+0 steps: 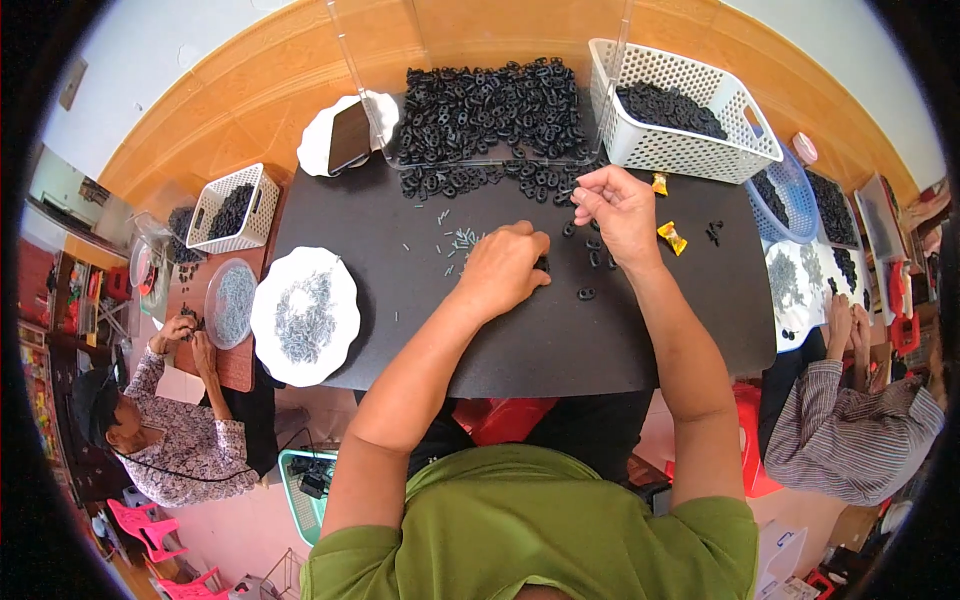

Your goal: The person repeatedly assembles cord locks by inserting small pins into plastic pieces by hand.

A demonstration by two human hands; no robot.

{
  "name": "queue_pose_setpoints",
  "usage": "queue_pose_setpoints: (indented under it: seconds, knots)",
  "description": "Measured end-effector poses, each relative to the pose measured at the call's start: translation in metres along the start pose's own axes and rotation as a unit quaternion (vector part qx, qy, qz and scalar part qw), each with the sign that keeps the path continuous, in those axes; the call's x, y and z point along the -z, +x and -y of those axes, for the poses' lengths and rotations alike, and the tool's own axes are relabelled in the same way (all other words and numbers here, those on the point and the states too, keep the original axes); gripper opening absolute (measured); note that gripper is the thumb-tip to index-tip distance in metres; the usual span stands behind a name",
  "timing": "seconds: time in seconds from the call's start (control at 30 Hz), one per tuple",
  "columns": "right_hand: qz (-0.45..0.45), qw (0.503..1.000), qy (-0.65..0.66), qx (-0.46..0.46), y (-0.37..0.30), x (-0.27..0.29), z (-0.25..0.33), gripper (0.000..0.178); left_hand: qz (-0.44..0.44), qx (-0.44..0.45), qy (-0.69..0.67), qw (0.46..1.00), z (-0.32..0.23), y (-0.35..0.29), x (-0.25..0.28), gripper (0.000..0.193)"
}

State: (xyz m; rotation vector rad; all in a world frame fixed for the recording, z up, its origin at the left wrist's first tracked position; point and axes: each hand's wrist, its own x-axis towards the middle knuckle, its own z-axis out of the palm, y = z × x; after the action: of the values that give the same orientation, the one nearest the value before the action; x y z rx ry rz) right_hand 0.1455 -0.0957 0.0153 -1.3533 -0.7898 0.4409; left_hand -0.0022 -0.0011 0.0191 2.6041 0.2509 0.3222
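My left hand [505,265] rests on the dark table with curled fingers closed on a small black oval part [543,264], mostly hidden under them. Beside it lies a scatter of small grey metal pins [465,240]. My right hand [617,205] is raised a little, thumb and forefinger pinched together; whatever is between the tips is too small to make out. Several loose black oval parts [586,294] lie between and below my hands. Beyond them a clear plastic bin [480,162] holds a large heap of black oval parts [490,105], some spilling out at its front.
A white scalloped plate [345,345] of pins stands left; another plate [312,145] bears a phone [349,137]. A white basket [640,150] of black parts stands back right, near yellow-wrapped candies [672,238]. One person [170,430] works at left, another [850,430] at right.
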Motion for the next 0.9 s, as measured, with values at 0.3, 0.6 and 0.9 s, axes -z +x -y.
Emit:
queue_pose_setpoints:
  seconds: [0.3, 0.6, 0.9]
  knots:
    - [0.043, 0.997, 0.056, -0.010, 0.002, 0.006, 0.002, 0.008, -0.075, -0.018, -0.115, 0.990, 0.009, 0.011, -0.004, 0.015]
    - [0.077, 0.994, 0.075, -0.014, -0.006, 0.000, 0.013, 0.009, -0.021, 0.136, -0.595, 0.792, 0.015, 0.011, 0.002, 0.011]
    - [0.081, 0.996, 0.001, 0.045, -0.011, -0.007, 0.017, 0.008, -0.033, 0.127, -0.614, 0.779, 0.015, 0.012, 0.003, 0.011]
